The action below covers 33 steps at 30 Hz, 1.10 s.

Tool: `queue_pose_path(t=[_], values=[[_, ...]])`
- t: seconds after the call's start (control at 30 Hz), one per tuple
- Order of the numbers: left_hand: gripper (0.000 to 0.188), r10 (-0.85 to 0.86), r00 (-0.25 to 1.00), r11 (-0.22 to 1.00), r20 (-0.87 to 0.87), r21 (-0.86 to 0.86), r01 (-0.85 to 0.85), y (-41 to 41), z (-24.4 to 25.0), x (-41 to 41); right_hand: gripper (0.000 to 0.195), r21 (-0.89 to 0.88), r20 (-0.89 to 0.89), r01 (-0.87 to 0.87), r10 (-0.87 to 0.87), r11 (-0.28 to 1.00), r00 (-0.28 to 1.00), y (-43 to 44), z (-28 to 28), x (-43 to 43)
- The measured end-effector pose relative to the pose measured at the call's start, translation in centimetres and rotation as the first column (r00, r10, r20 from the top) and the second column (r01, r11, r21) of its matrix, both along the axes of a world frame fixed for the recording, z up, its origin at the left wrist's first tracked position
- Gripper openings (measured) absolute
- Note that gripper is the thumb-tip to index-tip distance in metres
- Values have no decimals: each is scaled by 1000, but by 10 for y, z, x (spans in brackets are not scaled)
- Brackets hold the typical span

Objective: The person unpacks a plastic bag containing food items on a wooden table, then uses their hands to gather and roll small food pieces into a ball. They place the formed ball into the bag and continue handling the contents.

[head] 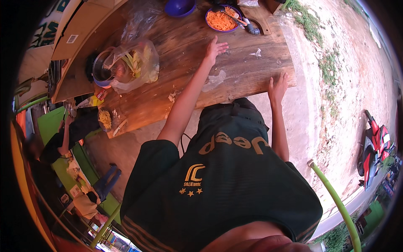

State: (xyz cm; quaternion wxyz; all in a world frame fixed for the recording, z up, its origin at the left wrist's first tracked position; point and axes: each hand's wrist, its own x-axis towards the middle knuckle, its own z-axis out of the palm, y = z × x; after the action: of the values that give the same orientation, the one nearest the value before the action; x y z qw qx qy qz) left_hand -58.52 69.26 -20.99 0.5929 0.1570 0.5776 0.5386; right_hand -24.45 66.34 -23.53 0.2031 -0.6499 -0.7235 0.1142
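Note:
My left hand (pixel 216 49) is over the wooden table (pixel 189 85), fingers apart and holding nothing. Whether it touches the wood is hard to tell. Just beyond it stands a purple bowl (pixel 217 25) of shredded orange food, perhaps carrot, with a dark spoon (pixel 218 8) and another utensil resting in it. Beside this bowl lie a grey elbow-shaped piece (pixel 252 29) and a wooden cutting board (pixel 263 20). My right hand (pixel 278 85) rests at the table's near edge by the right corner, empty, fingers slightly spread. A small white scrap (pixel 257 53) lies between the hands and the cutting board.
A clear plastic bag of vegetables (pixel 138 66) leans against a metal pot (pixel 102 67) on the left. Another purple bowl (pixel 180 7) is at the back. Shredded yellow food (pixel 105 119) sits near the left end. Another person (pixel 64 135) stands there. A green pole (pixel 338 201) rises at right.

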Motion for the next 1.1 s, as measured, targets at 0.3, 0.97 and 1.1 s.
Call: queue_pose_path(t=[0.3,0.97,1.1], values=[[77,433,874,900,221,-50,-433,91,-40,-6,39,-72,-261,-166,142,984,955,16,15,27],[65,-348,297,767,-889,-88,636,-16,-2,170,52,-32,-534,-140,102,990,840,81,38,19],[69,-131,213,986,-968,-105,128,-80,-27,64,57,46,-158,-604,602,796,782,79,24,-16]])
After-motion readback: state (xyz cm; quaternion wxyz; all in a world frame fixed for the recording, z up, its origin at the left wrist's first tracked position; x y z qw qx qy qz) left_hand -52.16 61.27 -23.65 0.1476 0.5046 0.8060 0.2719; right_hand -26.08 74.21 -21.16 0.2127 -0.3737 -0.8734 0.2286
